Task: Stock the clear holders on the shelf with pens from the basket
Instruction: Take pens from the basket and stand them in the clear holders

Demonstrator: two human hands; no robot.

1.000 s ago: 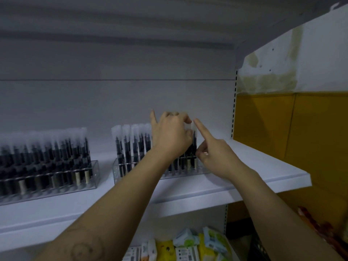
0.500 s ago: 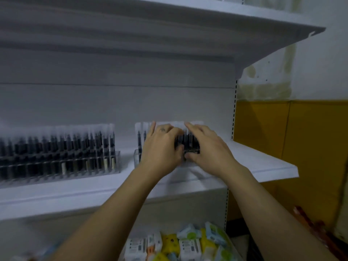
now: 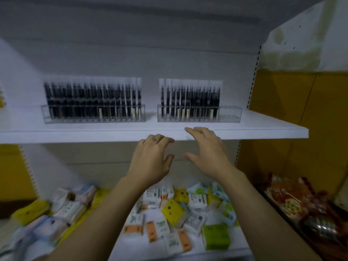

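Head cam: one white shelf [image 3: 75, 132] carries two clear holders. The left holder [image 3: 93, 117] is packed with dark pens [image 3: 90, 98], too blurry to count. The right holder [image 3: 229, 113] has bare slots at its right end. Two hands at the shelf's front edge, left hand [image 3: 152, 161] and right hand [image 3: 209, 153], fingers loosely spread, holding nothing.

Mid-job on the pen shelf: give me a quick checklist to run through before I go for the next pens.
1. Empty left hand, fingers relaxed: ok.
2. Empty right hand, fingers spread: ok.
3. Free slots in the right holder, at its right end: ok.
4. Upright pens in the right holder: ok.
5. Space in the left holder: not ok, it looks full.
6. Where the basket is: cannot tell, it is not in view.
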